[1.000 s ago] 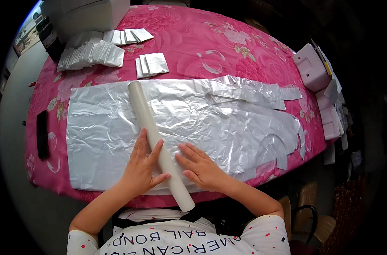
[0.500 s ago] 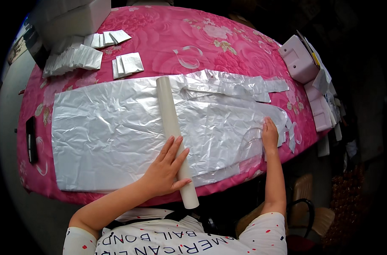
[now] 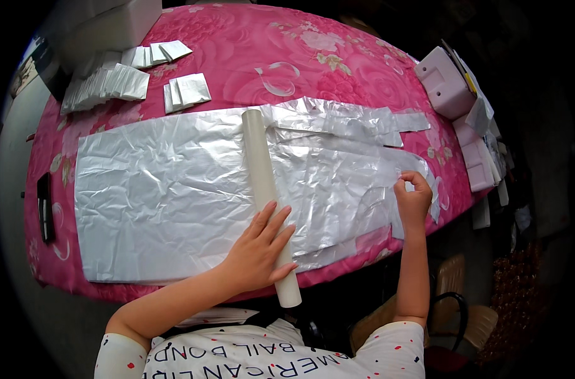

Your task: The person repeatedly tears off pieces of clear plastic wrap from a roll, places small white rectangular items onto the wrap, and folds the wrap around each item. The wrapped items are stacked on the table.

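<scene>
Silvery-white plastic bags point(image 3: 155, 189) lie flat in a wide sheet across the table, wrinkled, their handle ends toward the right. A pale grey cardboard-like tube point(image 3: 259, 161) lies across them, its near end sticking out past the table edge. My left hand point(image 3: 256, 249) rests on the tube's near part, palm down with fingers spread. Over the right part of the bags, my right hand point(image 3: 415, 196) is closed in a pinch at the thin plastic by the handles. How much plastic sits between those fingertips is hard to see.
Folded white packets point(image 3: 120, 82) lie at the far left beside a white foam box point(image 3: 110, 25); a smaller group of packets point(image 3: 186, 90) is nearer. A dark phone-like object point(image 3: 44, 208) lies at the left edge. Foam pieces point(image 3: 445, 85) stand at the right rim, with chairs point(image 3: 451, 284) below.
The tube has shifted slightly right under my left hand. My right hand has moved a little right, its wrist raised and its fingers curled into a pinch.
</scene>
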{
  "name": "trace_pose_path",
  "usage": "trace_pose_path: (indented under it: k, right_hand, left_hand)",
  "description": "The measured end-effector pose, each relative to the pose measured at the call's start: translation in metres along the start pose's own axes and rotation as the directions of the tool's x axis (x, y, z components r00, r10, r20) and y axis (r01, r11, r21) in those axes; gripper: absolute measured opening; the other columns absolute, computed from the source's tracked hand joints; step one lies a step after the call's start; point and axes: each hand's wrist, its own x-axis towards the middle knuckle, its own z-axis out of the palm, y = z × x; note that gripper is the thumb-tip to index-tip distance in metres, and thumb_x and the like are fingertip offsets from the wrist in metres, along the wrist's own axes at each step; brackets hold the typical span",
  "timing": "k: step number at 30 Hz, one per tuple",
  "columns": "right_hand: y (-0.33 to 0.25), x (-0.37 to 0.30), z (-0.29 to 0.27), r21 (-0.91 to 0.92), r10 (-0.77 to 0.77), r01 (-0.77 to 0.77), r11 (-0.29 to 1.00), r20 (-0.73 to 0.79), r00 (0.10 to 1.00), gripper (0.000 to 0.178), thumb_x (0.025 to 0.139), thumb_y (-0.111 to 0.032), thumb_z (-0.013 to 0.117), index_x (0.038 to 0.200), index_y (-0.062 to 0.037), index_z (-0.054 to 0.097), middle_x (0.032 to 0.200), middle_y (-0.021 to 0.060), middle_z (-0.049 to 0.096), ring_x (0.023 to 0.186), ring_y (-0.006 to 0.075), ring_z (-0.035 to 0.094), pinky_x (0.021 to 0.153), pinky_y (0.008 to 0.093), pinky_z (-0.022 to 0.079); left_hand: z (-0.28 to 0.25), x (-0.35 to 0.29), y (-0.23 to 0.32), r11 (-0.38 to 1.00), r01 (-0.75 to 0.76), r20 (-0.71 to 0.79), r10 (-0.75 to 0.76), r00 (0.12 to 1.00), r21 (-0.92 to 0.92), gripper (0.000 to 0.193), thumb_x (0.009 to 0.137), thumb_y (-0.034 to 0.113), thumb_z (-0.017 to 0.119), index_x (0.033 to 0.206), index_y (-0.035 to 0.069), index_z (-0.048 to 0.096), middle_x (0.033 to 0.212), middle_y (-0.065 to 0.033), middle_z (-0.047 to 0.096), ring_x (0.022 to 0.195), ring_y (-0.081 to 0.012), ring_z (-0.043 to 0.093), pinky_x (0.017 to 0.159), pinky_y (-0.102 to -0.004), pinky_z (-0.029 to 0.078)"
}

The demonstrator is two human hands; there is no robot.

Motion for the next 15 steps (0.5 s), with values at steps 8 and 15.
trace_pose_path:
  k: [8,15]
  right_hand:
    - [-0.152,-0.093,0.03,0.623,-0.607,0.211,0.753,0.535,0.589,0.021,0.068,-0.002,0.065,0.089,-0.0053,0.062,0.1,0.009,0.061,0.093,0.0256,0.059,0.079,0.036,0.047]
    - [-0.146,-0.118,0.02,0.499,-0.575,0.325,0.803,0.508,0.641,0.029,0.072,-0.01,0.067,0.1,-0.0047,0.061,0.108,0.0102,0.059,0.095,0.0268,0.057,0.08,0.036,0.047]
  left_hand:
    - [-0.03,-0.015,-0.002,-0.147,0.285,0.321,-0.449,0.834,-0.947,0.03,0.086,0.017,0.061,0.11,-0.001,0.055,0.111,-0.0131,0.055,0.104,-0.0196,0.055,0.087,-0.0316,0.046]
    - [-0.129,-0.13,-0.107,0.068,0.624,0.359,-0.768,0.531,-0.778,0.011,0.082,0.004,0.055,0.09,-0.001,0.059,0.078,-0.0104,0.063,0.066,-0.0168,0.062,0.062,-0.0295,0.051]
